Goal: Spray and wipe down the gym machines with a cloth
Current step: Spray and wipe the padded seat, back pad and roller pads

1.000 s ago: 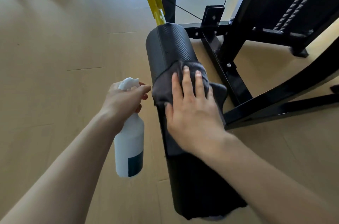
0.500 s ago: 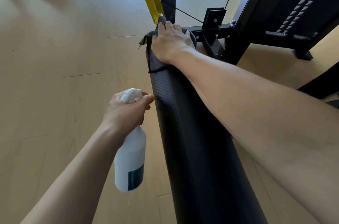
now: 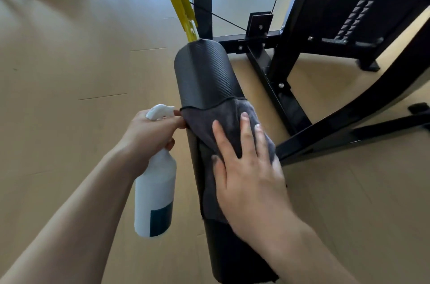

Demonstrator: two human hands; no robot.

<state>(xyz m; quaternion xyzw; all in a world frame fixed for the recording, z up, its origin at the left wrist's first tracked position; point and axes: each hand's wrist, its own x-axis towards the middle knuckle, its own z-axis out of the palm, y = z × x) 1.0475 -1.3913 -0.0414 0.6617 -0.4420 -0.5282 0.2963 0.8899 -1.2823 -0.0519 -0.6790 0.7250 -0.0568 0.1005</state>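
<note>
A black textured roller pad (image 3: 204,74) of a gym machine runs from the centre down toward me. A dark grey cloth (image 3: 202,125) is draped over its middle. My right hand (image 3: 246,167) lies flat on the cloth with fingers spread, pressing it against the pad. Left of the pad, my left hand (image 3: 151,127) grips the neck and trigger of a white spray bottle (image 3: 156,193) with a dark label, held upright just beside the cloth's left edge.
The yellow lever arm (image 3: 179,2) joins the pad's far end. The black steel frame (image 3: 279,88) and a weight stack (image 3: 358,9) stand to the right. Thin cables cross behind. Light wooden floor (image 3: 69,74) spreads to the left.
My right hand has slid the cloth back from the pad's far end, by the yellow arm, to its middle. The left hand holds the bottle in about the same place.
</note>
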